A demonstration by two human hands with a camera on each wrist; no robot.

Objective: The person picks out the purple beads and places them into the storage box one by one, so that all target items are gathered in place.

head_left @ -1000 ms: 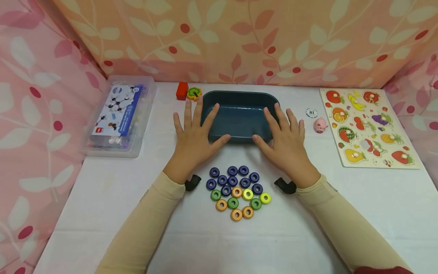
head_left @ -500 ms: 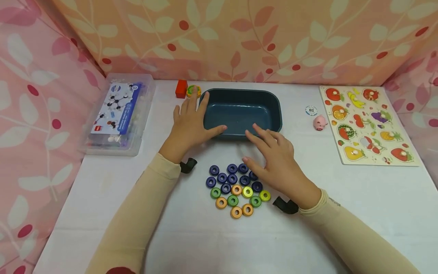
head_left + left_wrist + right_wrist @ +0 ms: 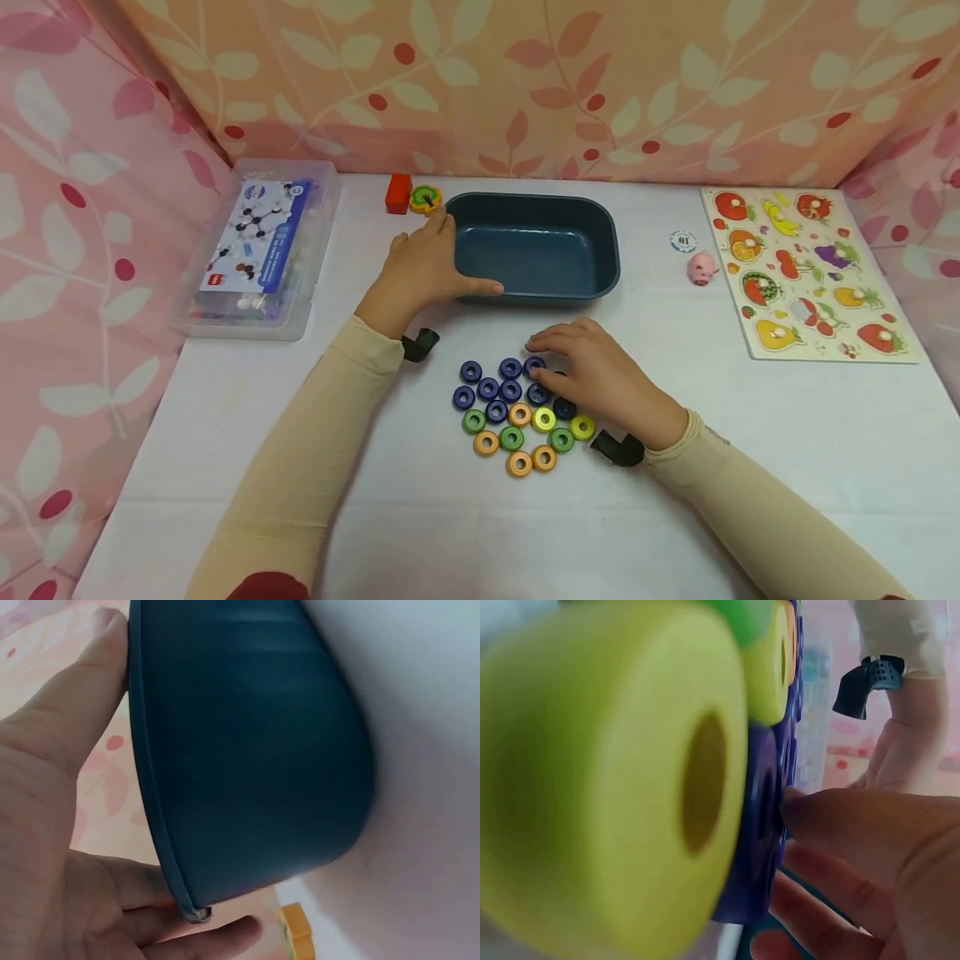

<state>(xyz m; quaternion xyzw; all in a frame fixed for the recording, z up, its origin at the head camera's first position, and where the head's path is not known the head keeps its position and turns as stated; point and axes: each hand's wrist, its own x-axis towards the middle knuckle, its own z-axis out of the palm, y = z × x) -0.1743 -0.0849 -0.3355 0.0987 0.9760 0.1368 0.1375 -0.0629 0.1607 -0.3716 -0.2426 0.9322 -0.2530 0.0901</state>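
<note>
The left hand (image 3: pixel 420 262) holds the left end of a dark teal plastic tray (image 3: pixel 536 296), thumb along its near rim and fingers curled about the far left corner. In the left wrist view, the thumb (image 3: pixel 97 675) lies at the rim of the tray (image 3: pixel 247 750). Below the tray lies a cluster of small rings: dark purple rings (image 3: pixel 488 398), green rings (image 3: pixel 512 450), orange rings (image 3: pixel 486 453) and yellow rings (image 3: pixel 582 438). Bent fingers of the right hand (image 3: pixel 600 371) hover over the upper right purple rings. Its thumb tip (image 3: pixel 795 806) meets a purple ring (image 3: pixel 746 862) in the right wrist view.
A clear case (image 3: pixel 300 308) with a molecule picture stands at the left. Behind the left hand are a red block (image 3: pixel 398 194) and a tree-shaped piece (image 3: pixel 425 198). A numbered chip (image 3: pixel 682 242), a pink pig (image 3: pixel 702 268) and a fruit puzzle board (image 3: pixel 810 279) lie to the right.
The right hand has moved from the tray's right end down to the purple rings. The left hand's spread fingers have curled in at the tray's left end.
</note>
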